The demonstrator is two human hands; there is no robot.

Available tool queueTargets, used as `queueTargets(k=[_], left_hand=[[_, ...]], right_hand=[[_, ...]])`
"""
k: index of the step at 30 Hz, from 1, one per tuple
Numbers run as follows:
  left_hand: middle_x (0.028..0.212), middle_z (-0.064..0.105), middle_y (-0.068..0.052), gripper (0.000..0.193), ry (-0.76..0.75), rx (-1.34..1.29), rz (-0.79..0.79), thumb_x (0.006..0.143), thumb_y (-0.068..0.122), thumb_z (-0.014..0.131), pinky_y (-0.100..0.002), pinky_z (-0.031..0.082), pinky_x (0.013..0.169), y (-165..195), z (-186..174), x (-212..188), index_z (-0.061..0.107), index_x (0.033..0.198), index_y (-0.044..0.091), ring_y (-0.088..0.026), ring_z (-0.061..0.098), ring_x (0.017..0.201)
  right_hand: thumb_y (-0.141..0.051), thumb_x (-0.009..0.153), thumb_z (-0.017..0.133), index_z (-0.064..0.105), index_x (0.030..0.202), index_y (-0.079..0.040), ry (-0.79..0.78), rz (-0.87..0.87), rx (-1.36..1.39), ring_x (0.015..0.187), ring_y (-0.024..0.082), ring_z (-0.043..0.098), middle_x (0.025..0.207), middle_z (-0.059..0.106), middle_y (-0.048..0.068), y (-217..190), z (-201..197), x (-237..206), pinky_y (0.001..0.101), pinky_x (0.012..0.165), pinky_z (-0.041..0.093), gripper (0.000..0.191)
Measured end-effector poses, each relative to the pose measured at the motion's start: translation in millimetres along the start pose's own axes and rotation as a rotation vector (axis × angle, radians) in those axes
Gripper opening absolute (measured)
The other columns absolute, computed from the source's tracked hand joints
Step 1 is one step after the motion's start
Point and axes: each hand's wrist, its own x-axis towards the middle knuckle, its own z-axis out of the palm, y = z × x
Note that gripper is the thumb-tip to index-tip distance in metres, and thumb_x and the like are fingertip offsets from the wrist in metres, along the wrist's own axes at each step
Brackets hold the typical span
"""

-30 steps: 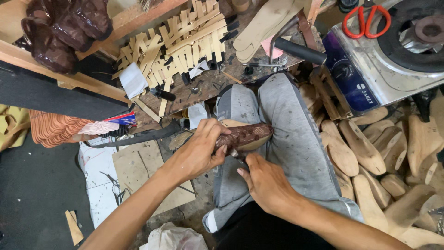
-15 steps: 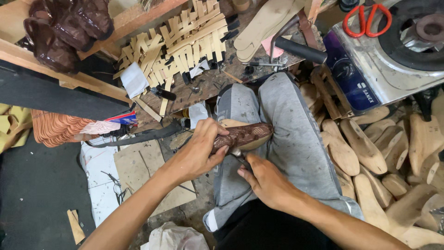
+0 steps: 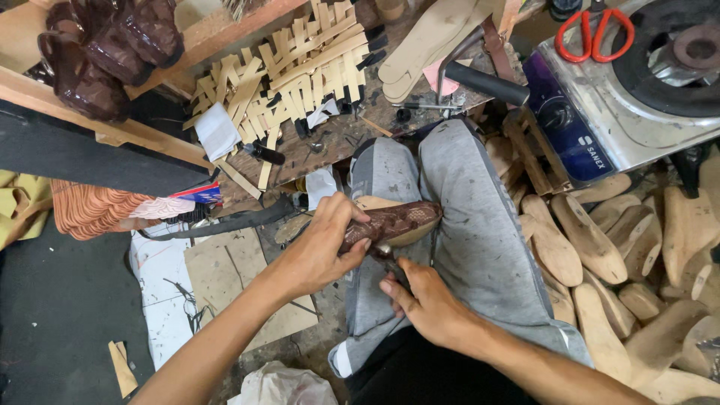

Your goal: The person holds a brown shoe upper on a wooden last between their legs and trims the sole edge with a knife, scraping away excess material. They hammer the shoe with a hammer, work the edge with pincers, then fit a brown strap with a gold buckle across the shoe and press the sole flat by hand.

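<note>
Left hand (image 3: 322, 251) is wrapped around the brown woven shoe (image 3: 394, 223), fingers curled over its near end, pinning it across the lap on the grey trousers (image 3: 480, 225). The shoe lies crosswise over both knees, toe pointing right, pale sole edge showing underneath. Right hand (image 3: 427, 304) sits just below it, closed on a small dark tool (image 3: 390, 262) whose tip meets the underside of the shoe; what kind of tool it is, hard to say, the fingers cover most of it. To the right, a heap of wooden shoe lasts (image 3: 600, 255) on the floor. Up ahead, the desk (image 3: 337, 142) is strewn with tan strips (image 3: 292, 67), and pale insoles (image 3: 427, 37) lie at its far edge. Red-handled scissors (image 3: 596, 34) rest on the metal machine (image 3: 645, 97) at top right.
</note>
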Motion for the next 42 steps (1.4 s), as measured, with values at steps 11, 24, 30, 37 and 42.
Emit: queueTargets(k=[11,24,30,37,42], left_hand=[[0.122,0.054,-0.016,0.047,0.047,-0.02,0.057,0.09,0.016,0.071,-0.042,0.044,0.103,-22.3,5.5,-2.8,0.061,0.135,0.007,-0.034,0.052,0.118],[0.137,0.063,-0.01,0.04,0.409,-0.909,-0.133,0.1,0.005,0.061,-0.03,0.044,0.11,-78.5,57.5,21.8,0.063,0.14,0.003,-0.018,0.06,0.127],[0.14,0.062,-0.011,0.044,0.273,-0.819,-0.086,0.1,0.005,0.06,-0.03,0.045,0.108,-68.9,57.1,59.6,0.058,0.144,0.007,-0.017,0.06,0.125],[0.128,0.07,-0.008,0.047,-0.053,-1.003,-0.234,0.103,0.02,0.056,-0.031,0.055,0.093,-86.8,41.6,61.7,0.057,0.149,0.01,-0.014,0.065,0.102],[0.116,0.077,-0.006,0.044,-0.013,-0.783,-0.246,0.101,0.029,0.063,-0.025,0.054,0.088,-95.5,48.9,79.0,0.065,0.139,0.007,-0.007,0.065,0.098]], right_hand=[[-0.029,0.097,0.061,0.058,0.105,0.0,-0.056,0.076,-0.1,0.08,0.036,0.071,0.085,0.069,0.018,2.7,-4.1,7.0,0.0427,0.074,0.055,0.03],[-0.027,0.094,0.066,0.071,0.115,-0.01,-0.422,-0.044,-0.231,0.105,0.022,0.07,0.107,0.075,0.006,-36.0,-105.1,-3.0,0.0361,0.095,0.055,0.027],[-0.023,0.087,0.071,0.067,0.124,-0.004,0.322,-0.627,-0.605,0.125,0.036,0.057,0.127,0.067,0.017,-52.5,-133.8,80.1,0.0447,0.106,0.041,0.042],[-0.035,0.081,0.076,0.074,0.119,-0.014,0.119,-0.45,-0.702,0.113,0.024,0.064,0.116,0.074,0.006,-34.1,-131.4,112.8,0.0419,0.099,0.039,0.044],[-0.034,0.082,0.075,0.074,0.118,-0.013,0.11,-0.477,-0.686,0.113,0.024,0.064,0.118,0.074,0.006,-32.2,-130.2,114.1,0.0416,0.099,0.037,0.041]])
